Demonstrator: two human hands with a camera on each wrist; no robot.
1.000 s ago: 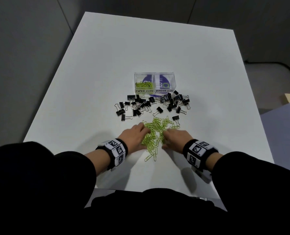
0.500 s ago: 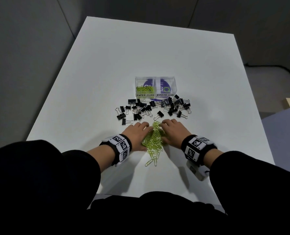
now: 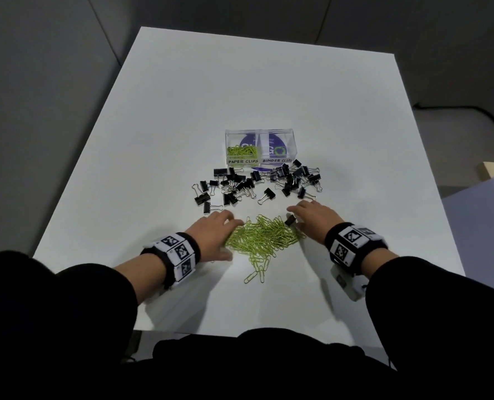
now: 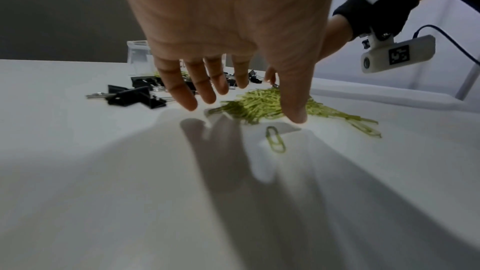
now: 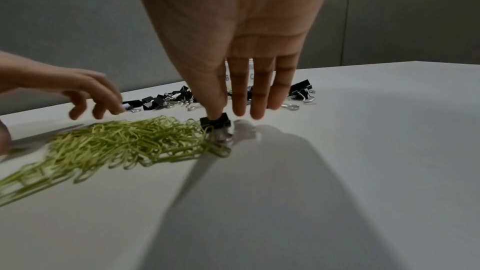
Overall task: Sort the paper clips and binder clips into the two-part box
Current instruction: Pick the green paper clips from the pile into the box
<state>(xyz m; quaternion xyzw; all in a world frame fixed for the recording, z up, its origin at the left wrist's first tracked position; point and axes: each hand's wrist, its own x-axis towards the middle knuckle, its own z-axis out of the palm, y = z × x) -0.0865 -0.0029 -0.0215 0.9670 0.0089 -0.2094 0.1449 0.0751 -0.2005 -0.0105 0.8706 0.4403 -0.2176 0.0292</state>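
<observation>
Lime-green wire paper clips (image 3: 261,236) lie heaped on a white tabletop (image 3: 268,90) between a person's two bare hands. The left hand (image 3: 211,235) hangs at the heap's left edge, fingers (image 4: 187,93) spread and straight, gripping nothing; one stray green clip (image 4: 276,140) lies on the table under its palm. The right hand (image 3: 316,216) sits at the heap's right edge, fingers straight and close together, its thumb tip (image 5: 215,108) on a lone black binder clip (image 5: 215,123) that touches the pile's far right corner. Beyond both hands, a scatter of black binder clips with silver handles (image 3: 257,183) stretches across the table in front of a clear plastic two-part box (image 3: 261,150). Its left compartment, labelled PAPER CLIPS, holds a few green clips (image 3: 242,151); the right is labelled BINDER CLIPS.
</observation>
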